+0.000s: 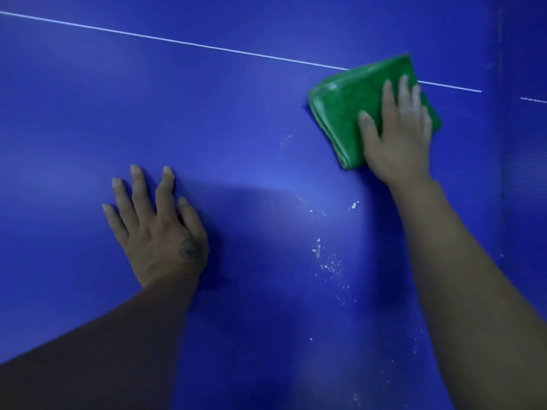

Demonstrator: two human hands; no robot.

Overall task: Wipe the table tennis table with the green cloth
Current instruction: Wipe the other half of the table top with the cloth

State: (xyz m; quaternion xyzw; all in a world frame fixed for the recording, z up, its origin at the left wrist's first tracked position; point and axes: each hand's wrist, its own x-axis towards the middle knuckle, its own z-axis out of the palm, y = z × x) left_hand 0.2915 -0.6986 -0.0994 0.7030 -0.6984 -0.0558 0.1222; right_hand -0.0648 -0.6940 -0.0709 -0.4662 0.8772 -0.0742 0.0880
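Blue table (88, 99) fills the view, with broad bare surface left of the cloth and a seam near the right edge. A thin white line (177, 42) crosses the far side. Green cloth (340, 113), folded, lies upper right, its far corner over the line. Right hand (396, 137) presses it flat, fingers straight. Left hand (157, 232) rests palm-down on the table, fingers spread, well apart from the cloth. White flecks (318, 250) are scattered between the arms.
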